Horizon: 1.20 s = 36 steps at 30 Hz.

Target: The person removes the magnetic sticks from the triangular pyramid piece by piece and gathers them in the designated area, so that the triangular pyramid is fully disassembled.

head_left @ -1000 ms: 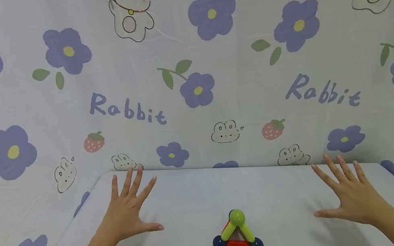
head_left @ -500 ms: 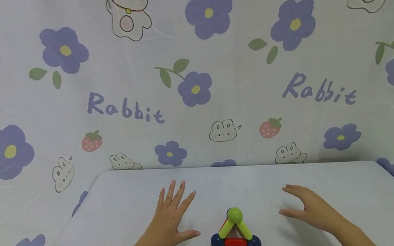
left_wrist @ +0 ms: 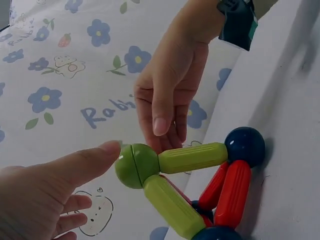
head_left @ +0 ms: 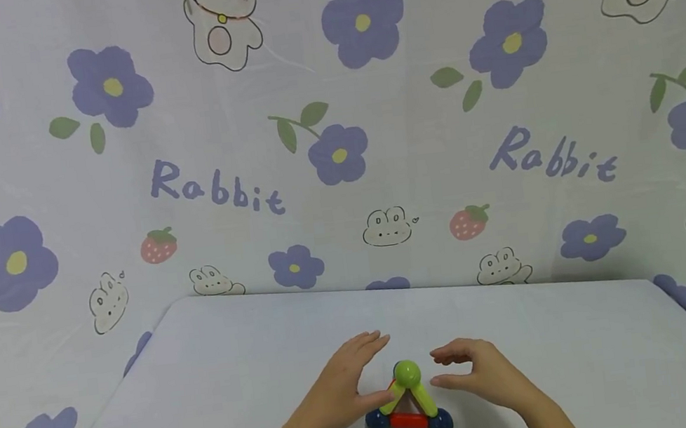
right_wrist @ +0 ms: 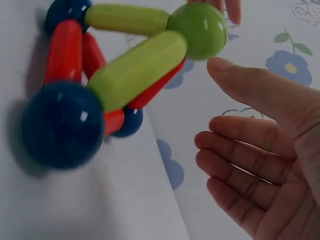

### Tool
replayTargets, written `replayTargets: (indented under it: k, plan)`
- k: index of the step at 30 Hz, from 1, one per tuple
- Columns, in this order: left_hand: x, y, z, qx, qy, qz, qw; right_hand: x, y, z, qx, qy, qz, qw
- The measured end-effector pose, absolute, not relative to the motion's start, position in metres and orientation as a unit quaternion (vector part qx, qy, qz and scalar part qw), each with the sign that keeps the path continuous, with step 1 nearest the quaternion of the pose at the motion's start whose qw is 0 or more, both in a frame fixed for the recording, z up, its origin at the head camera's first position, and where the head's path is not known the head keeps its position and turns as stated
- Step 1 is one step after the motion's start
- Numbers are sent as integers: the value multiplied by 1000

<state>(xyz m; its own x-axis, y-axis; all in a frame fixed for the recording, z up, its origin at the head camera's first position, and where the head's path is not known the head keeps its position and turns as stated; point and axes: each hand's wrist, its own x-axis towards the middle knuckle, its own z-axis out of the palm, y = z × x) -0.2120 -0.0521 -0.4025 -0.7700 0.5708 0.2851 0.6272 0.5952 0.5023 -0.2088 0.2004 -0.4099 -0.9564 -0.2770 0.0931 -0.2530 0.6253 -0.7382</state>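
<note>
A small pyramid of toy rods and balls stands on the white table, with a green ball (head_left: 408, 374) on top. Its rods are light green and red, such as the red rod (head_left: 408, 421) along the front; dark blue balls (head_left: 440, 424) form its lower corners. On its left side hovers my left hand (head_left: 344, 387), thumb overlapping a green rod in the head view. My right hand (head_left: 488, 374) is just right of the green ball, fingers bent loosely. In the right wrist view its thumb (right_wrist: 240, 80) comes close to the green ball; contact cannot be told.
The white tabletop (head_left: 240, 367) extends to both sides and behind the pyramid. A cloth backdrop (head_left: 426, 162) printed with flowers, rabbits and lettering hangs behind the table.
Both hands have moved inward from wide apart to either side of the pyramid. Their spread fingers have drawn closer together. The pyramid stands in the same place.
</note>
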Motion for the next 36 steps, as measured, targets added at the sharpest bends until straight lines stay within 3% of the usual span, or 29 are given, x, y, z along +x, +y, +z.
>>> replayTargets:
  k: [8, 25, 36]
  plan:
    - [-211, -33, -409, -376, -857, -348, 47, -206, 186, -417, -191, 870, -452, 43]
    - [-206, -23, -444, -385, -828, -366, 178, -204, 166, -434, -190, 881, -434, 18]
    - [-208, -21, -446, -387, -826, -361, 193, -206, 172, -430, -202, 871, -446, 32]
